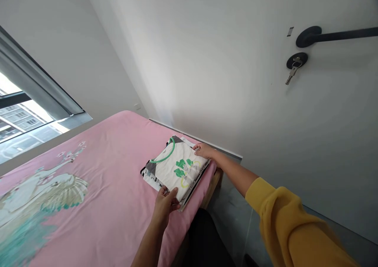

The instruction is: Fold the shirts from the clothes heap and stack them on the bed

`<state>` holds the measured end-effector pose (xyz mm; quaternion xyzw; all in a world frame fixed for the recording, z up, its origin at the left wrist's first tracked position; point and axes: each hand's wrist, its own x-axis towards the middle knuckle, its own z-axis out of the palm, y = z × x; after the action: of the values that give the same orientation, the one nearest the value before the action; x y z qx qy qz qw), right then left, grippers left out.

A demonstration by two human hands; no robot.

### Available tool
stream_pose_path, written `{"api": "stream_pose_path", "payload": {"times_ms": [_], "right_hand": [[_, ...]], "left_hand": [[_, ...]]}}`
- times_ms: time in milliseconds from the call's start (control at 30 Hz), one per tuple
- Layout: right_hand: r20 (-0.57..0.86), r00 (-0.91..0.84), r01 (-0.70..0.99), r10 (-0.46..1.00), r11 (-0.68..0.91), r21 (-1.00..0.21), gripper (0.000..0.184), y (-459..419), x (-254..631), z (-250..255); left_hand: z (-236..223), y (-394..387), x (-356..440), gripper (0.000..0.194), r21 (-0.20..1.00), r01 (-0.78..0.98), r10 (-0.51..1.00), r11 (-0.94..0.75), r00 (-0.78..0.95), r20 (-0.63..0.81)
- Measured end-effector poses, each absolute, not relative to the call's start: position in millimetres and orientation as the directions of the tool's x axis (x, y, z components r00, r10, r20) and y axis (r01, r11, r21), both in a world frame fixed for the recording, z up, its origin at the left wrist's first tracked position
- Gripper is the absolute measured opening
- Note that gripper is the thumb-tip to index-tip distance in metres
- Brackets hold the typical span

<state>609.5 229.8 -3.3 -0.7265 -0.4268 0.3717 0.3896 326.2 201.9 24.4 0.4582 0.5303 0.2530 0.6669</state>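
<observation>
A folded white T-shirt (169,166) with a green neckband, grey shoulders and a green-and-yellow print lies on top of a small stack of folded clothes (152,179) near the bed's corner. At its near left edge, my left hand (165,203) grips the T-shirt, thumb above and fingers partly tucked beneath. Across from it, my right hand (204,151) holds the far right edge with bent fingers; some fingertips are hidden. Dark and patterned edges of the lower garments show under the top one.
A pink sheet (118,149) with a printed peacock-like bird (63,190) covers the bed. Close on the right stands a white door (236,82) with a black handle (339,35) and keys (292,73) in its lock. Grey floor (236,216) shows below; a window (26,113) is at left.
</observation>
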Motion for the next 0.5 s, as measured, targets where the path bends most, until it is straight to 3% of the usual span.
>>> {"api": "stream_pose_path", "payload": {"times_ms": [167, 300, 433, 500], "right_hand": [[-0.119, 0.415, 0.506, 0.902, -0.337, -0.794, 0.031, 222.8, 601.1, 3.1], [0.084, 0.459, 0.659, 0.884, -0.276, -0.7, 0.037, 210.1, 574.7, 26.2], [0.278, 0.278, 0.818, 0.919, -0.075, -0.57, 0.045, 198.0, 531.8, 39.0], [0.264, 0.178, 0.892, 0.948, -0.042, -0.45, 0.054, 193.5, 517.0, 33.1]], "left_hand": [[20.4, 192.3, 324.4, 0.048, 0.863, 0.199, 0.808, 0.464, 0.304, -0.505], [14.7, 186.5, 322.0, 0.045, 0.859, 0.215, 0.801, 0.465, 0.311, -0.511], [12.4, 183.9, 320.7, 0.043, 0.852, 0.2, 0.788, 0.483, 0.324, -0.523], [13.1, 181.5, 319.0, 0.045, 0.85, 0.193, 0.776, 0.49, 0.348, -0.527]]}}
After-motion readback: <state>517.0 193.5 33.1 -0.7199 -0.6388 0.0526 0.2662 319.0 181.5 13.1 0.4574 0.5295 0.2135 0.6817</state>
